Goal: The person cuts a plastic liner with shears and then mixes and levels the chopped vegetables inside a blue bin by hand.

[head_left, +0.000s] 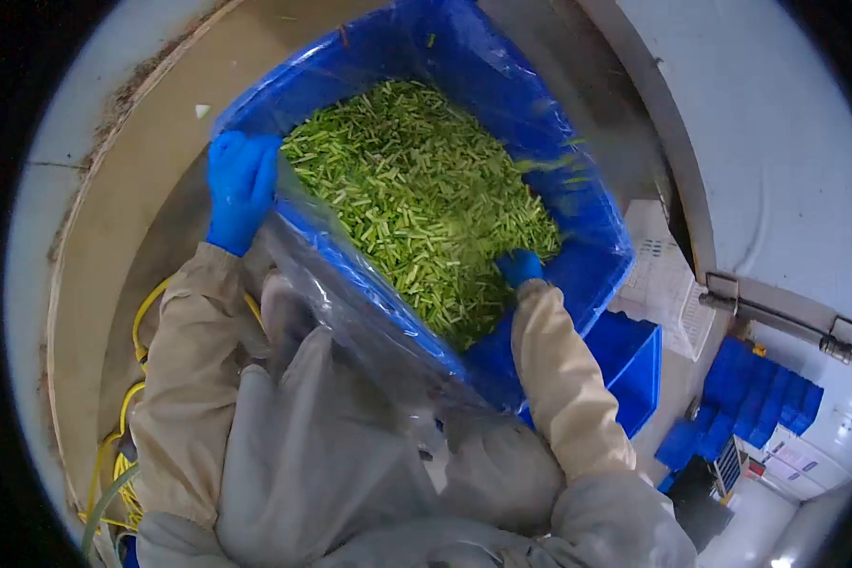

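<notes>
Head view looks straight down on a blue plastic crate point(587, 237) lined with a clear plastic bag point(350, 293) and filled with chopped green stalk pieces point(417, 199), short cut lengths that may be asparagus or bean stems. The crate sits tilted, its far corner toward 12 o'clock and its near corner toward 5 o'clock, pressed against the person's pale work coat.

At 9 o'clock of the heap, the left hand point(241, 189), in a blue glove, lies over the crate's near-left rim. Its fingers are curled down over the edge and the liner, clamped on both. At 4 o'clock of the heap, the right hand point(519, 267), also gloved in blue, is pushed into the greens; only the back of the glove shows, so I cannot tell whether its fingers are spread or closed on any pieces.

Judging from how things lie, the crate is largely full, with the greens banked from the far-left corner toward the right hand and bare blue liner showing along the right and far walls. No pieces show outside the crate, so emptying or sorting, if that is the work, looks barely begun.

Beyond the crate a tan curved surface point(142, 170) sweeps from 12 to 8 o'clock. Yellow hose point(128, 417) coils at 8 o'clock. More blue crates point(757, 398) stack at 4 o'clock.
</notes>
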`<act>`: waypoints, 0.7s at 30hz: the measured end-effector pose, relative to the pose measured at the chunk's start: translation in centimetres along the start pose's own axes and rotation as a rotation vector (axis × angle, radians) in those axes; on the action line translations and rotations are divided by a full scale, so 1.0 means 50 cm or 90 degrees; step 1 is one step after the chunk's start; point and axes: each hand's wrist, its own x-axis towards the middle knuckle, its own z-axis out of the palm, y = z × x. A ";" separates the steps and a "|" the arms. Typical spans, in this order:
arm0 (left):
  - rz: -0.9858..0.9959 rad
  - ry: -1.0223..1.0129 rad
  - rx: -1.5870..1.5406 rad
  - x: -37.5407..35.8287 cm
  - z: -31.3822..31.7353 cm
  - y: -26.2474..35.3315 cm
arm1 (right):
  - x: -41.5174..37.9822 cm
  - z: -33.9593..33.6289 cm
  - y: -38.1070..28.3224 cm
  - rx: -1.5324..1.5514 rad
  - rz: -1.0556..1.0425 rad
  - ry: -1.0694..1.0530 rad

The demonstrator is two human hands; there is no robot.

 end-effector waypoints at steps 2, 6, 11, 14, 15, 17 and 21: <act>0.022 -0.011 0.022 0.003 -0.003 0.002 | -0.025 -0.049 -0.025 0.307 -0.010 -0.037; 0.049 0.009 0.030 0.005 -0.003 0.007 | -0.015 -0.022 0.020 0.407 -0.008 0.034; 0.027 -0.010 0.017 0.006 -0.006 0.007 | 0.035 0.058 0.130 0.044 -0.043 0.177; 0.036 -0.006 0.029 0.006 -0.001 0.007 | -0.032 -0.008 -0.029 0.128 0.027 -0.037; 0.041 0.003 0.031 0.007 -0.001 0.008 | -0.030 0.039 -0.027 0.108 0.005 -0.084; 0.047 0.016 0.038 0.010 -0.003 0.007 | -0.051 0.030 -0.092 0.131 -0.003 -0.199; 0.054 0.025 0.027 0.006 0.000 0.001 | -0.126 -0.010 -0.213 0.383 -0.102 -0.215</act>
